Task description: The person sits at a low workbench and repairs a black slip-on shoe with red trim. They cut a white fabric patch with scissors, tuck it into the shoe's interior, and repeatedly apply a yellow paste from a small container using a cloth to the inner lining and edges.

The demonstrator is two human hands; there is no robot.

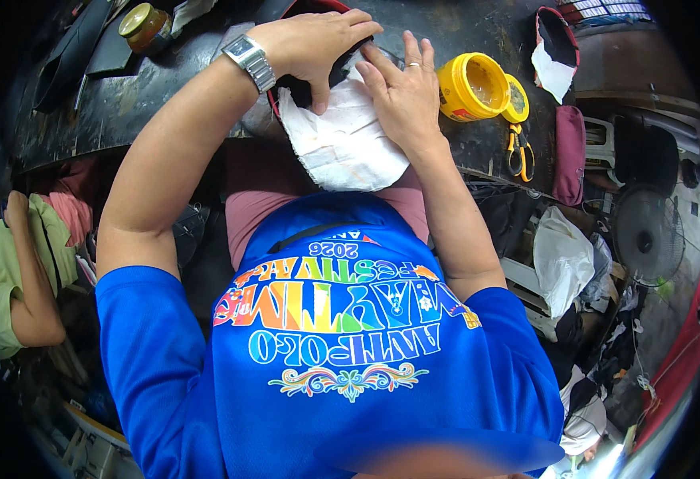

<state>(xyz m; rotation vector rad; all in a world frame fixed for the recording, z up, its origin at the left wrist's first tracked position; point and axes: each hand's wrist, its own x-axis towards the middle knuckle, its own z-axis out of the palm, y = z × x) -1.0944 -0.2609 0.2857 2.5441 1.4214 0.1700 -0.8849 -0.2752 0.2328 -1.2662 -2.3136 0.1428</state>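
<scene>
A white cloth piece (346, 142) with a frayed edge lies over a black, red-edged piece (342, 67) at the table's front edge, its lower part hanging toward my lap. My left hand (310, 46), with a metal watch on the wrist, reaches across the far side; its fingers are stretched out and the thumb rests on the cloth. My right hand (404, 100) lies on the cloth's right side with fingers spread, the tips close to the left fingertips. Just right of it stands an open yellow tub (455, 89) with amber contents.
The tub's lid (517, 99) and yellow-handled scissors (519, 153) lie at the right. Beyond are another black-and-white piece (556, 68) and a maroon cloth roll (569, 156). A glass jar (152, 38) stands far left. A fan (645, 237) is right; another person (35, 271) sits left.
</scene>
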